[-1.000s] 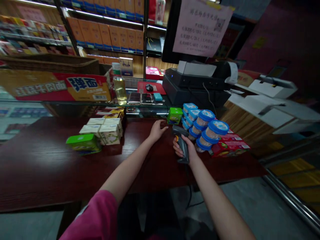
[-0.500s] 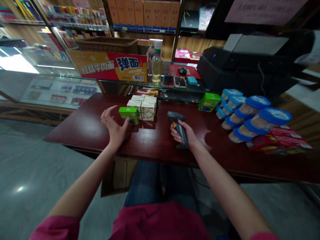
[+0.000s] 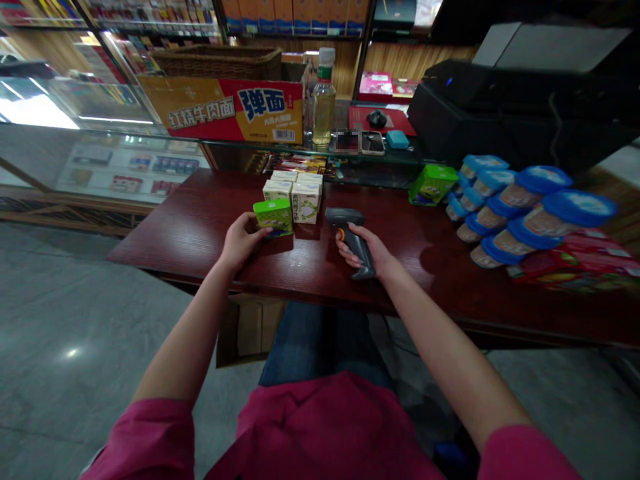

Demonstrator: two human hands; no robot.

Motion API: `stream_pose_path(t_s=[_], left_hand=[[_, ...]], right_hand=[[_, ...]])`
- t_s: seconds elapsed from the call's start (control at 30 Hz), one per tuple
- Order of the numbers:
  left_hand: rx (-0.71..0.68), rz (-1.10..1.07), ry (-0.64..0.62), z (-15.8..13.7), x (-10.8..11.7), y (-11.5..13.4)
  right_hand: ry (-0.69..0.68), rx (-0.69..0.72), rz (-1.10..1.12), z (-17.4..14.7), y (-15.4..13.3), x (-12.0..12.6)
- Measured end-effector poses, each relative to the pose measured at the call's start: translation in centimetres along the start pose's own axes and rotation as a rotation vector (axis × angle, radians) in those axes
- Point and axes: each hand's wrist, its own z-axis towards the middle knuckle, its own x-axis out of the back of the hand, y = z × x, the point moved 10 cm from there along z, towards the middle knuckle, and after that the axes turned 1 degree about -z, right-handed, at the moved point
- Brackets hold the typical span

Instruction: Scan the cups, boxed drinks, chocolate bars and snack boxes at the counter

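Observation:
My left hand (image 3: 243, 241) is closed on a small green box (image 3: 274, 215), thumb on its front and fingers at its left side. Right behind that box stand several white cartons (image 3: 305, 200) with green print, grouped together on the dark red table (image 3: 190, 220). In my right hand (image 3: 367, 252) is a grey barcode scanner (image 3: 361, 247), gripped by its handle with a finger near the orange trigger. The scanner's head points left, toward the cartons.
Another green box (image 3: 433, 185) stands right of centre, beside stacked tubs with blue lids (image 3: 543, 187) and red packages (image 3: 580, 260). Behind the table, a glass shelf carries a noodle carton (image 3: 225, 110), a bottle (image 3: 324, 107), phones (image 3: 373, 143) and a mouse (image 3: 377, 119). A black machine (image 3: 500, 100) sits at right.
My left hand has gone from spread fingers beside the green box to a grip on it. The scanner stays in my right hand, its head now turned further left. The view has shifted slightly.

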Motion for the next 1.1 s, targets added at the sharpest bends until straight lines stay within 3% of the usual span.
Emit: stream_pose_path(t_s=[0.17,0.5,0.67,0.93,1.1], left_hand=[[0.065,-0.156,-0.162,-0.8,-1.1,0.6],[0.112,-0.288,-0.118,-0.3,-0.8,-0.5],[0.111,-0.254,-0.131,-0.5,-1.0,-0.3],[0.087,-0.222,-0.040,-0.4,-0.3,-0.8],[0.114,-0.133,-0.108,-1.1,-1.1,0.7]], right_hand=[[-0.013,-0.035,-0.004,-0.3,0.8,0.0],[-0.085,-0.086,-0.044,-0.7,2.4,-1.8],[-0.050,-0.080,-0.064,-0.7,2.4,-1.4],[-0.015,-0.076,-0.041,-0.6,2.7,-1.0],[0.000,-0.054,0.017,-1.3,2.0,-0.1]])
